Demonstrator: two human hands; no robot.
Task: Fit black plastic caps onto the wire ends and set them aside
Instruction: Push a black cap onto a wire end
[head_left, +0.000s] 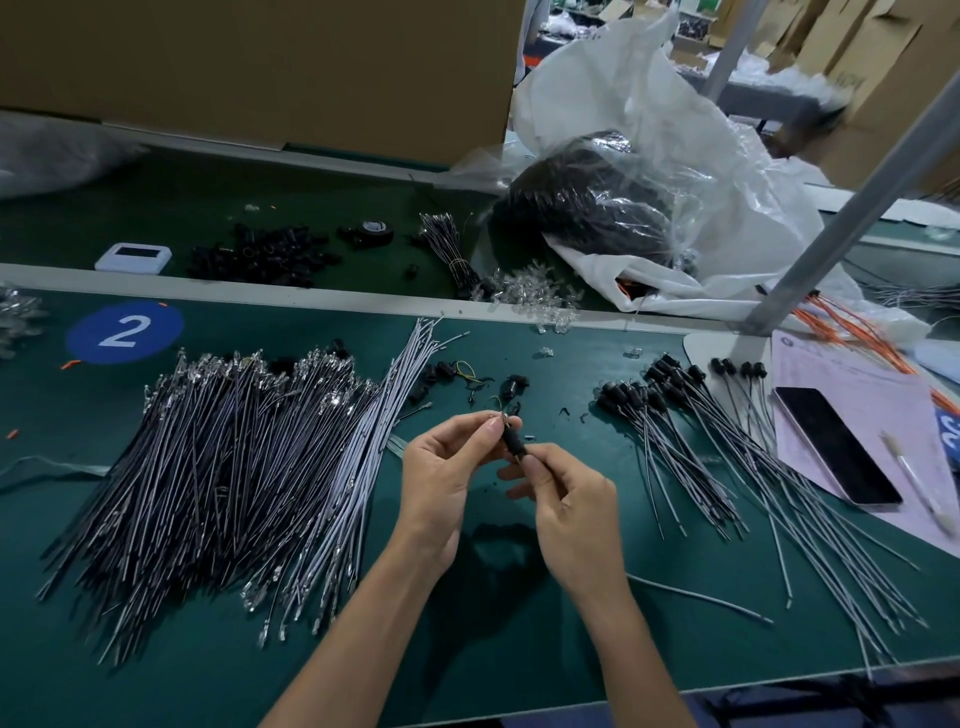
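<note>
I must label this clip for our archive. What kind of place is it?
Most likely a factory assembly station. A green bench carries a numbered sticker, a pile of identical wires and a row of capped wires; cardboard cartons stand behind. The left hand and right hand pinch a black cap.

Both forearms bare, coming in from the bottom edge and angling toward each other. Left forearm (353, 634) runs up and to the right; right forearm (634, 654) runs up and to the left. Wrists look roughly straight. The hands are side by side at mid-frame, close together, palms apart.

Left hand (441, 467): thumb and forefinger tips pinch the upper end of a small black cap (511, 441); other fingers bent behind them.

Right hand (571, 509): back toward the camera, thumb and forefinger pinching the cap's lower end. Remaining fingers (511, 474) curl underneath, tips pointing toward the left hand.
</note>
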